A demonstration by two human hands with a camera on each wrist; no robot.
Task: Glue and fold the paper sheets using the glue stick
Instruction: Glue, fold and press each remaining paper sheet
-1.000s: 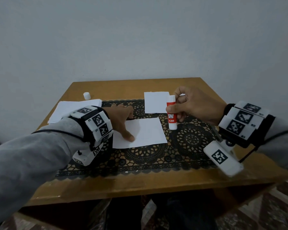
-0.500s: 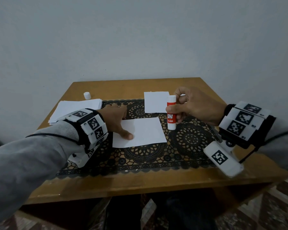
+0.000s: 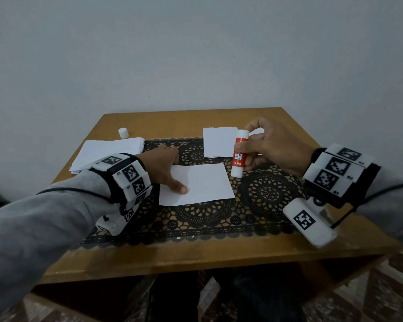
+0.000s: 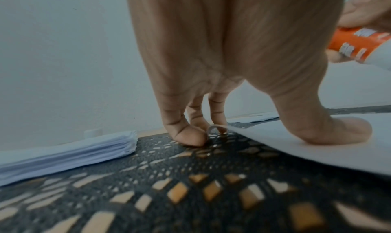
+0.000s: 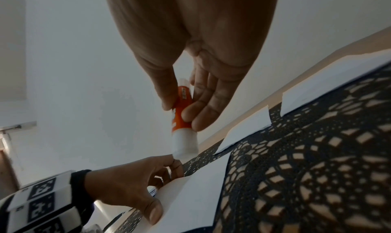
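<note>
glue stick [image 3: 239, 156]: red and white tube, near upright, held above the mat just right of the sheet | sheet [image 3: 203, 184]: white, unfolded, flat on the mat at centre, far-left corner curled up | second sheet [image 3: 218, 141]: smaller, white, flat behind it | paper stack [image 3: 107, 152]: white, far left

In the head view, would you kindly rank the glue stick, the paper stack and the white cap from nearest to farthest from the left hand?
From the left hand:
1. Paper stack, just to its left on the table.
2. Glue stick, to its right, held upright in the right hand.
3. White cap, far left, behind the stack.
</note>
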